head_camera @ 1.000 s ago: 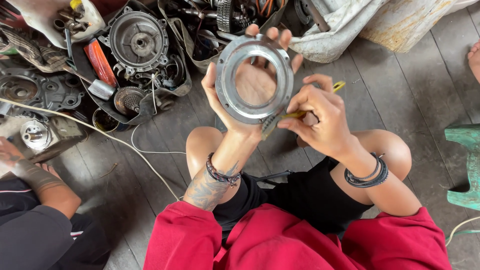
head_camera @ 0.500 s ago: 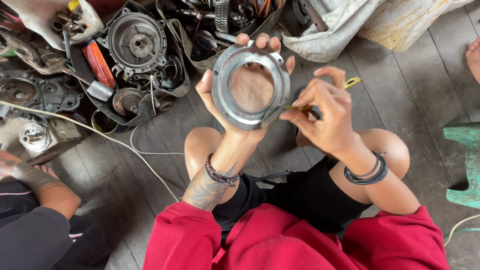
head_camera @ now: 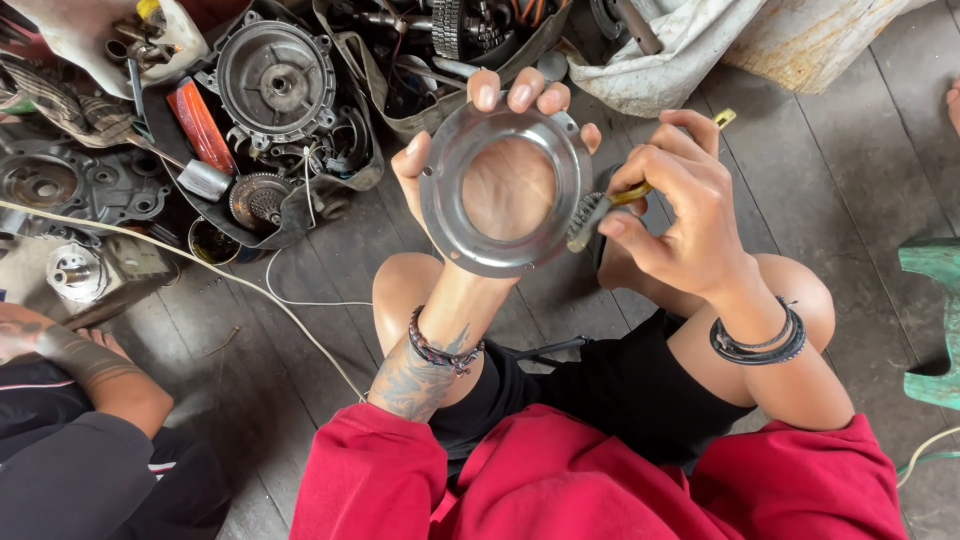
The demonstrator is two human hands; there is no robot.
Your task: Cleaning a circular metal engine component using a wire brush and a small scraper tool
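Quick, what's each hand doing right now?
Left hand: closed around a flat metal ring, holding it up.
Right hand: closed on a small yellow-handled brush, bristles touching the ring's rim.

Left hand (head_camera: 505,185) raised, palm up, fingers spread — right hand (head_camera: 672,205) pinched shut.

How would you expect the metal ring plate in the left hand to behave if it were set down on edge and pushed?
The metal ring plate looks rigid, so it likely won't flex. Being round, it would probably roll on edge, then tip flat. Its shiny, smooth face may be slippery in the left hand.
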